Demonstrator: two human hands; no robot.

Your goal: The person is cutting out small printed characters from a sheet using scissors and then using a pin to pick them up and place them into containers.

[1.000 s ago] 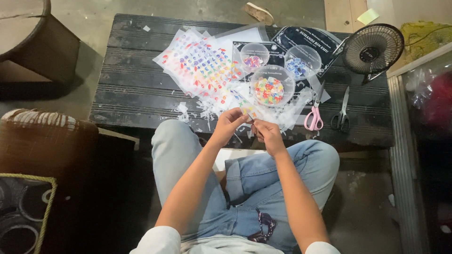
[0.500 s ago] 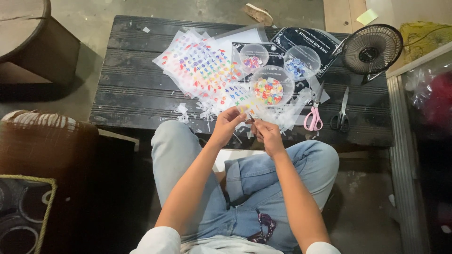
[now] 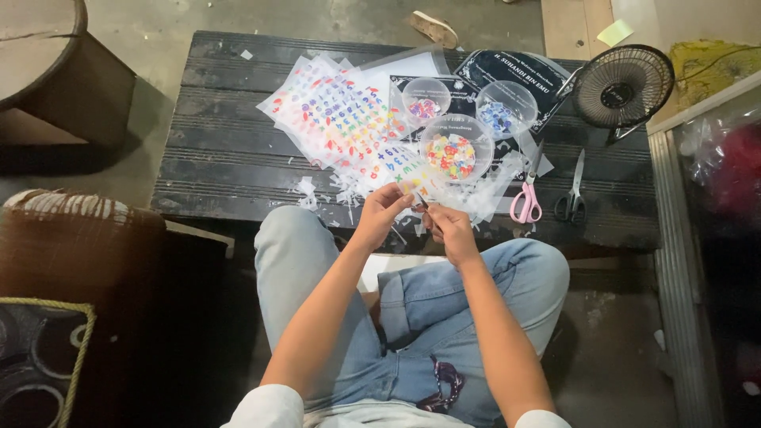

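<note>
A person in light jeans sits at the near edge of a low black slatted table (image 3: pixel 206 119), both hands raised just over that edge and working together on a small piece of clear sticker film (image 3: pixel 418 198). The left hand (image 3: pixel 382 212) has its fingers curled, thumb and forefinger pinching the film from the left. The right hand (image 3: pixel 450 230) is likewise bent, fingertips closing on the same small piece from the right; the piece is too small to make out in detail. The two hands nearly touch.

To the far left, off the table, stand a brown woven seat (image 3: pixel 71 238) and, at the upper corner, a round wooden stool (image 3: pixel 47 47). On the table, toward its middle, a fan of clear sheets printed with colourful letter and number stickers (image 3: pixel 337 115) spreads from the far edge down to the near edge, right beside the hands. Torn white scraps (image 3: pixel 305 190) lie by the near edge, left of the hands. Right of the sheets sit three round clear containers: a small one with mixed bits (image 3: pixel 426 98), a larger one with bright multicoloured pieces (image 3: pixel 455 147) just beyond the hands, and one with bluish pieces (image 3: pixel 506 109) toward the far edge. Further right, pink-handled scissors (image 3: pixel 527 198) and black-handled scissors (image 3: pixel 572 194) lie side by side near the near edge. A small black desk fan (image 3: pixel 622 85) stands at the far right corner.
</note>
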